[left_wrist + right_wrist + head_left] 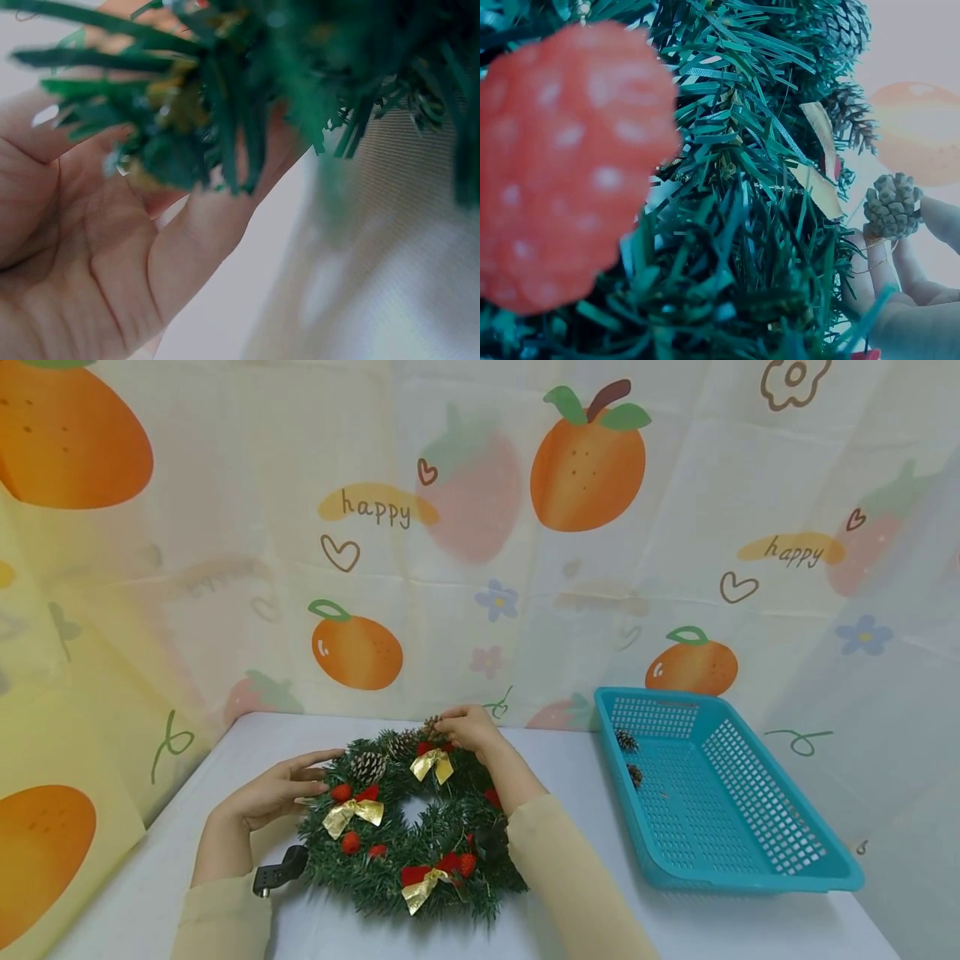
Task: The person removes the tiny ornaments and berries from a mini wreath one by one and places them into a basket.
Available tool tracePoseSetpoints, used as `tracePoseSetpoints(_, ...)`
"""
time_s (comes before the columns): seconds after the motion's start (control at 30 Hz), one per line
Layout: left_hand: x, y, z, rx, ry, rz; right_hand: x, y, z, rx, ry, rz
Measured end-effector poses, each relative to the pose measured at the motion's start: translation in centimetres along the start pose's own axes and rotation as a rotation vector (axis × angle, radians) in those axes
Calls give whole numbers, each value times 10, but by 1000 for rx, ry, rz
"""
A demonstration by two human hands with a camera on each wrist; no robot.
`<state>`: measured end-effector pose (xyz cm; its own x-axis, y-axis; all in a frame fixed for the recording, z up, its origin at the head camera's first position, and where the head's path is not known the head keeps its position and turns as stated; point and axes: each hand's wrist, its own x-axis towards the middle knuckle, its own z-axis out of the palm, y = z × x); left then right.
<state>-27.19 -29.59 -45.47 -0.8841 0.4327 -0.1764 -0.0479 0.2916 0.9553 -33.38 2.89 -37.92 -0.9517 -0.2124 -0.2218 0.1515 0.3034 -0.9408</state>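
Observation:
A green artificial wreath [450, 893] with gold bows, red berries and pine cones lies on the white table. My right hand [471, 729] is at its far edge, just behind a gold bow [432, 765]. There its thumb and fingers pinch a small pine cone [892, 206], with a thin string hanging below it. My left hand [273, 789] rests against the wreath's left side, fingers loosely extended. Sprigs hide part of its fingers [214, 217] in the left wrist view. Near it sits a larger pine cone [368, 767], with another pine cone [402, 743] farther back.
A turquoise plastic basket [750, 882] stands on the table to the right. Inside, along its left wall, lie a pine cone [626, 741] and a second one [635, 775]. Behind the table hangs a fruit-printed cloth [480, 635]. A black wrist device [283, 870] juts beside the wreath.

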Motion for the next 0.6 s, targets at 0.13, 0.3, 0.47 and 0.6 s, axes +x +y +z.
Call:
tracePoseSetpoints(0.13, 0, -1, 0, -7, -3, -2, -1, -1, -2, 52, 2, 3)
tracePoseSetpoints(0.3, 0, -1, 0, -12, -6, 0, -1, -5, -6, 115, -6, -2)
tracePoseSetpoints(0.47, 0, 0, 0, -1, -3, -1, -2, -10, -9, 172, -9, -11)
tracePoseSetpoints(0.6, 0, 0, 0, 6, 3, -1, -4, -13, -12, 209, -14, -20)
